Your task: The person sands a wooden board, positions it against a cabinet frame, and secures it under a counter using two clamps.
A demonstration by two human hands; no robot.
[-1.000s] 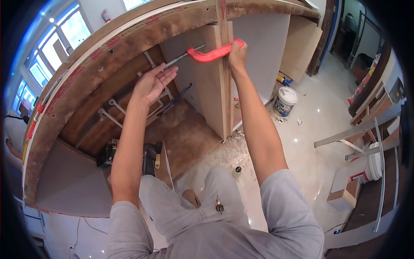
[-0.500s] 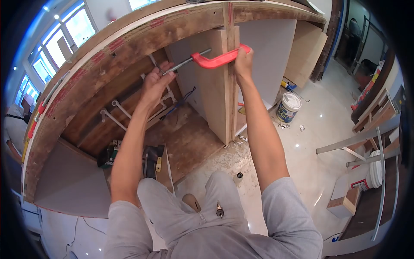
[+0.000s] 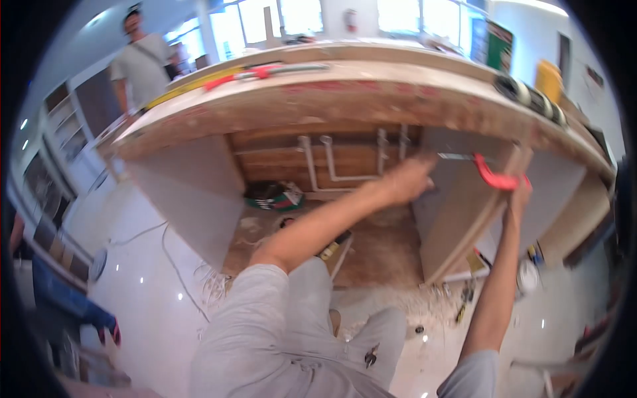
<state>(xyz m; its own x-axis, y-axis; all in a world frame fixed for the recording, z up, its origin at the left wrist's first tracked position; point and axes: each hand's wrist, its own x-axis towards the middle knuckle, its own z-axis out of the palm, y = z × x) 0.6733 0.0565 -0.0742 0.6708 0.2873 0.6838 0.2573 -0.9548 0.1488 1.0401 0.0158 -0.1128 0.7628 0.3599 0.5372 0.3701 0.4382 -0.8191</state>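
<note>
A red C-clamp [image 3: 492, 175] sits across the front edge of an upright wooden panel [image 3: 458, 222] in the cabinet. My right hand [image 3: 520, 195] is closed around the clamp's red frame, on the panel's right side. At the end of the clamp's metal screw [image 3: 456, 156] is my left hand [image 3: 410, 179], blurred by motion, its fingers closed there. Finger detail on that hand is smeared.
On the curved wooden countertop [image 3: 318, 93] lie another red clamp [image 3: 249, 75] and a yellow level [image 3: 192, 86]. White pipes [image 3: 310, 166] run along the cabinet back. A green box [image 3: 292, 198] stands inside. A person [image 3: 144, 66] stands at back left; a white bucket [image 3: 528, 275] is at right.
My view has swung left and up, so the countertop and a standing person now show more fully. The clamp stays on the panel edge, with both hands still at it.
</note>
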